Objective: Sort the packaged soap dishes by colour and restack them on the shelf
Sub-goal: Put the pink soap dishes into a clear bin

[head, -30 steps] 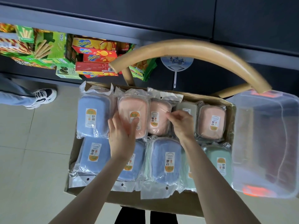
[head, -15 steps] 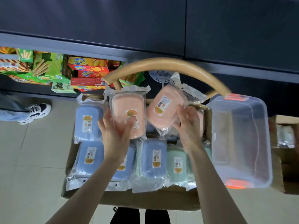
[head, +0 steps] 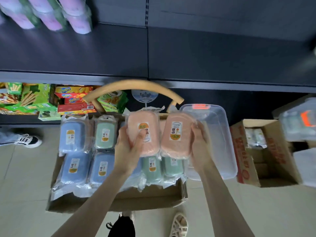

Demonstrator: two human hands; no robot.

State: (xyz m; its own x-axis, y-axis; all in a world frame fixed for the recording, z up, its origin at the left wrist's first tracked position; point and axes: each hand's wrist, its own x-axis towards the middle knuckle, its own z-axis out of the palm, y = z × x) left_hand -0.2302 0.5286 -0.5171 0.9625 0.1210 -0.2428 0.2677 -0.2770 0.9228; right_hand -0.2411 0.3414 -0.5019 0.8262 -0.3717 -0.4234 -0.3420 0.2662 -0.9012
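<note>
1. The floor point(head: 25, 177) is of pale tiles. A dark shelf point(head: 205, 57) crosses the whole far side, from nine to three o'clock.
2. At eleven o'clock, purple packs point(head: 51, 16) stand on the upper board, blurred. Below them, at nine o'clock, green and red snack boxes point(head: 73, 100) fill a lower board. A sneaker point(head: 27, 140) of another person stands on the tiles just under these.
3. In the middle an open cardboard box point(head: 145, 199) lies before a curved wooden chair back point(head: 133, 84). Blue soap dishes point(head: 71, 135) in clear wrap fill its left part and green soap dishes point(head: 104, 135) lie beside them. Their long axes all run from six to twelve o'clock.
4. The left hand point(head: 127, 151) grips the left pink soap dish point(head: 143, 132) above the box. The thumb presses on the label and the fingers are curled round the left edge.
5. The right pink soap dish point(head: 177, 134) touches the first one, side by side. The right hand point(head: 199, 142) is clamped on its right edge.
6. Both pink dishes show the label upward. The left one leans a little to eleven o'clock and the right one to one o'clock. The orange end of the label is far on the left dish and near on the right dish.
7. At three o'clock, just beside the box, is a clear bin point(head: 220, 134), and further right a second carton point(head: 248, 159).
</note>
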